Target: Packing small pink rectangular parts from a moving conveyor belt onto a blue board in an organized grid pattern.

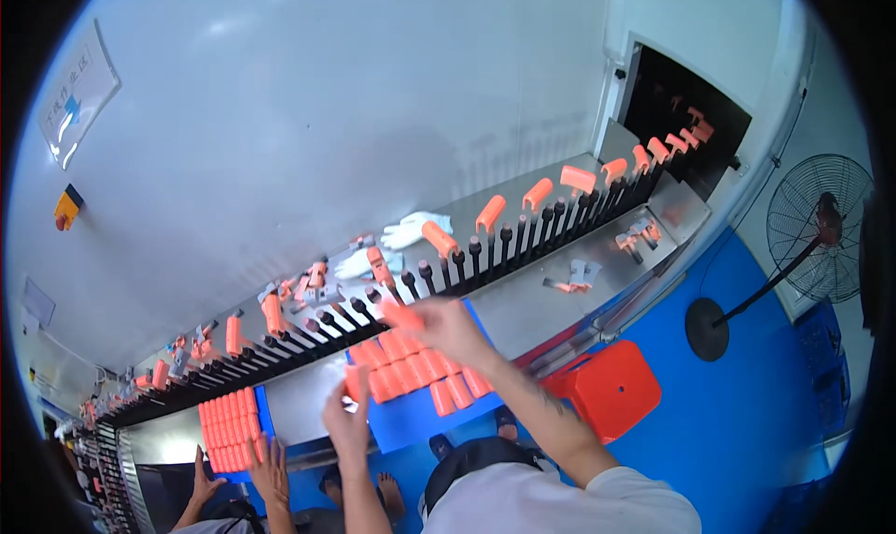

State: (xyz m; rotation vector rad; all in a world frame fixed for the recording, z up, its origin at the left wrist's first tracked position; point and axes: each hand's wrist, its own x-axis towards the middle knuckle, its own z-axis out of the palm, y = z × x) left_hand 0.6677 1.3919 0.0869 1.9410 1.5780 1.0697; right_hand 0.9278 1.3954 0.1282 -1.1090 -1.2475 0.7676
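Note:
My right hand (443,329) reaches over the line of black spindles and grips a curved orange plastic shell (401,316). Lower and to the left, my left hand (346,422) pinches another orange shell (354,382), held upright by the near tray. Beneath and between my hands, several orange shells (411,373) lie in rows on a blue sheet (401,427). Along the conveyor, more shells, such as one orange shell (440,239), sit on top of the black spindles (474,249). My fingers partly hide both held shells.
At left, a co-worker's hands (269,478) touch a block of stacked orange shells (229,429). White gloves (415,230) lie behind the spindles. Small grey and orange pieces (581,275) rest on the metal ledge. A red stool (611,394) and a standing fan (821,212) are at right.

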